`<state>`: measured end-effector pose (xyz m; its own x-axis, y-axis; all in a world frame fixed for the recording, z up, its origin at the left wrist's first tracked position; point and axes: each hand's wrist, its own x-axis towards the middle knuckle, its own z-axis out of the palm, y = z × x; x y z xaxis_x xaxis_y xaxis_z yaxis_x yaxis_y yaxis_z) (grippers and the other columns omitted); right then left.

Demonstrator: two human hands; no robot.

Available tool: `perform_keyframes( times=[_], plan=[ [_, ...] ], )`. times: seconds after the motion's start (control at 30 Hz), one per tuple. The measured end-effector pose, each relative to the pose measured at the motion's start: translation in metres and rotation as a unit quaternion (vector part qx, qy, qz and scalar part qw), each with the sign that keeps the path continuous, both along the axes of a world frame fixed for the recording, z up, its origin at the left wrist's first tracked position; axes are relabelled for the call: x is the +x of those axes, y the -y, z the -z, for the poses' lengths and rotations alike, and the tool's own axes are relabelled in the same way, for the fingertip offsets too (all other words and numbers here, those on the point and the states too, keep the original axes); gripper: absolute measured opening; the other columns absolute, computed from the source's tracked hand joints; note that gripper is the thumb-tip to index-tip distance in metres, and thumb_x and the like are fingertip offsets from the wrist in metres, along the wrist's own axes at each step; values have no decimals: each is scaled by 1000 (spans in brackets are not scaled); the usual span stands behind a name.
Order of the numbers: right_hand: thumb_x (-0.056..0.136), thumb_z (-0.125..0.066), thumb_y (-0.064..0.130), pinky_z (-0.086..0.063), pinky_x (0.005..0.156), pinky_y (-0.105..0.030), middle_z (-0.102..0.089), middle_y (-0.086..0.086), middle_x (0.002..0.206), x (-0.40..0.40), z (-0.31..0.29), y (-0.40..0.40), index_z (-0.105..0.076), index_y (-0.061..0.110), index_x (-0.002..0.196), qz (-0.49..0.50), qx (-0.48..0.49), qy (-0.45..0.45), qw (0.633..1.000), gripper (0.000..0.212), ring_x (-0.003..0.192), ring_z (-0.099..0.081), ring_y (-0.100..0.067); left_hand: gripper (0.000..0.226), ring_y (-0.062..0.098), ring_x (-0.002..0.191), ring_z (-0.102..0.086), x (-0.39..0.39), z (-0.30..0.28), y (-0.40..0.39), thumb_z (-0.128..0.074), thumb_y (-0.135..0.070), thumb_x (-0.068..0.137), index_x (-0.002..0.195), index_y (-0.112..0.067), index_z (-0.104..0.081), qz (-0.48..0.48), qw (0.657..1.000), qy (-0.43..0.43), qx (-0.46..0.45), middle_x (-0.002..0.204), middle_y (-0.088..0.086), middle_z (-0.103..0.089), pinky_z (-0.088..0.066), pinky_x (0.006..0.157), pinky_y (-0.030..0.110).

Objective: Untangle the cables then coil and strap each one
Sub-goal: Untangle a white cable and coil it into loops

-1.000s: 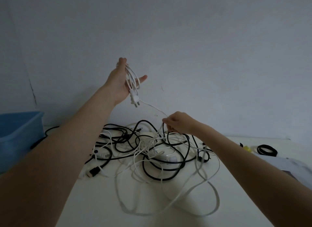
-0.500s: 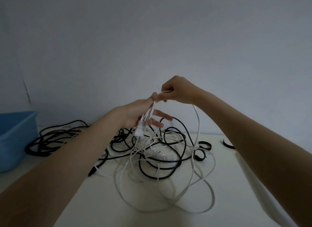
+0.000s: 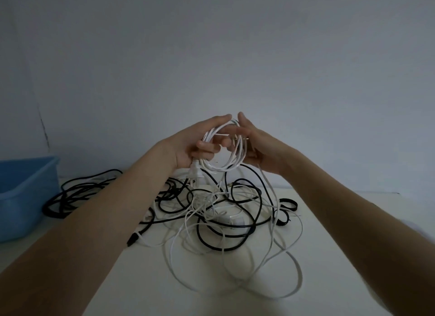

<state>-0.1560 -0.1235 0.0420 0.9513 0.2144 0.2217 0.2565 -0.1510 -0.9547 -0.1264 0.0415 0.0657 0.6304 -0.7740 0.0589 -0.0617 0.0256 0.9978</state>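
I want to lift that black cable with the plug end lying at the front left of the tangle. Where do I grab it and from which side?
Probably pinch the black cable just behind its dark rectangular plug, coming from the front left. That end lies free on the white table, outside the tangle of black and white cables, while its cord runs back into the crossings.

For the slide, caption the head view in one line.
Both hands, left hand and right hand, hold a white cable coil above tangled cables.
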Motion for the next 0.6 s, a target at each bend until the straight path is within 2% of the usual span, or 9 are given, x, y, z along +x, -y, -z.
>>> perform_keyframes(
  times=[0.07, 0.13, 0.23, 0.3, 0.37, 0.43, 0.47, 0.53, 0.6],
  plan=[
    [88, -43, 63, -30, 50, -23, -49, 5, 48, 5, 3, -11, -54, 11, 69, 126, 78, -8, 989, 57, 48, -38, -11, 39, 2, 23, -23, 0, 3, 6, -46, -44, 93, 74, -14, -62, -53, 999, -1, -9, 47, -8, -45, -9, 28, 12],
    [92, -47, 51, -27, 47, -24, -39, 5, 38, 10, 2, -22, -45, 13, 57, 205, 166, -6, 965, 52, 42, -35, -12, 40, 2, 25, -22, -2, 7, 12, -44, -49, 94, 72, -16, -49, -78, 996, -21, -30, 44, -10, -40, -11, 29, 11],
    [94, -48, 33, -24, 42, -23, -34, 5, 36, 11, -2, -31, -41, 14, 58, 231, 307, -7, 923, 41, 33, -30, -9, 47, 3, 25, -23, -6, 8, 18, -34, -53, 96, 72, -15, -47, -44, 992, -71, -91, 42, -10, -40, -13, 29, 11],
    [93, -48, 27, -24, 43, -22, -36, 4, 39, 12, -1, -32, -44, 13, 61, 240, 343, 0, 908, 35, 36, -32, -11, 51, 4, 23, -26, -7, 4, 22, -28, -51, 98, 79, -11, -51, -24, 986, -101, -132, 40, -9, -45, -13, 29, 10],
    [94, -46, 29, -30, 47, -25, -45, 1, 48, 12, 0, -31, -50, 12, 65, 228, 307, 10, 924, 34, 46, -39, -14, 53, 3, 24, -31, -9, 0, 21, -28, -48, 99, 87, -7, -59, -12, 981, -119, -156, 40, -6, -49, -15, 29, 11],
    [99, -39, 35, -34, 46, -23, -53, -4, 61, 11, 4, -25, -55, 11, 74, 170, 246, -6, 954, 38, 47, -43, -12, 54, 3, 30, -44, -10, -3, 19, -29, -44, 100, 103, -3, -64, 0, 972, -137, -192, 49, 0, -57, -25, 29, 7],
    [101, -35, 37, -30, 41, -20, -54, -4, 61, 9, 8, -20, -54, 10, 76, 138, 195, -22, 971, 41, 42, -38, -9, 53, 3, 37, -53, -11, -5, 17, -28, -42, 101, 116, -3, -60, -2, 968, -134, -213, 60, 2, -65, -32, 32, 6],
    [103, -30, 38, -21, 35, -17, -59, -5, 58, 5, 18, -13, -54, 7, 79, 97, 47, -54, 993, 46, 36, -28, -7, 51, 14, 64, -70, -8, -11, 13, -29, -39, 101, 138, -6, -41, -20, 959, -122, -254, 97, 3, -72, -46, 39, 12],
    [103, -28, 36, -21, 35, -16, -58, -8, 59, 3, 27, -12, -57, 6, 82, 91, -133, -78, 984, 47, 34, -27, -8, 53, 30, 87, -71, -2, -18, 11, -33, -37, 101, 146, -9, -28, -49, 949, -131, -284, 130, 3, -58, -55, 49, 20]
  ],
)
